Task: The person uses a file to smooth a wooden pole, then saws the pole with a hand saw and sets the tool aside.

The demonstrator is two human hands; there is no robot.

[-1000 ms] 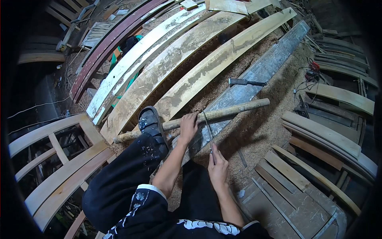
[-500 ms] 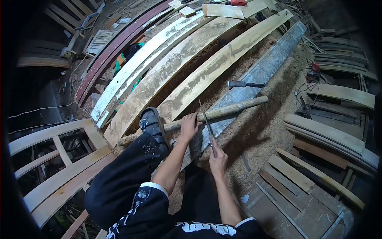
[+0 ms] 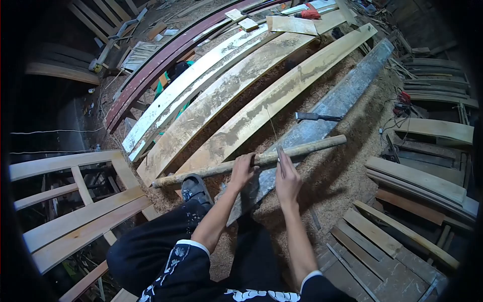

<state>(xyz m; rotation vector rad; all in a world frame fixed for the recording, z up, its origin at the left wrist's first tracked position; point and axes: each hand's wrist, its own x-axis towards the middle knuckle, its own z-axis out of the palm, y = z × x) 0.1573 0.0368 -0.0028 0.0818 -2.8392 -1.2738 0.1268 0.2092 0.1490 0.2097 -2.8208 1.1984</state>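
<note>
A long round wooden pole (image 3: 312,147) lies across a grey, worn beam (image 3: 347,90). My left hand (image 3: 243,172) is closed around the pole near its middle. In my right hand (image 3: 288,182) is the handle of a hand saw, closed in the fingers just at the pole's near side. The thin saw blade (image 3: 271,123) is seen almost edge-on and points away past the pole; whether its teeth touch the wood is not clear. My sandalled foot (image 3: 195,190) is against the pole's near side, left of my left hand.
A chisel with a dark handle (image 3: 308,116) rests on the grey beam. Beyond it are curved boards, one pale (image 3: 256,118), one white (image 3: 186,93), one dark red (image 3: 156,63). A red power tool (image 3: 309,12) sits at the back. Slatted frames (image 3: 65,173) and stacked planks (image 3: 415,178) flank me.
My right hand has pushed the saw forward, so its handle now reaches the pole. My foot has slid back from over the pole. The whole view has shifted slightly.
</note>
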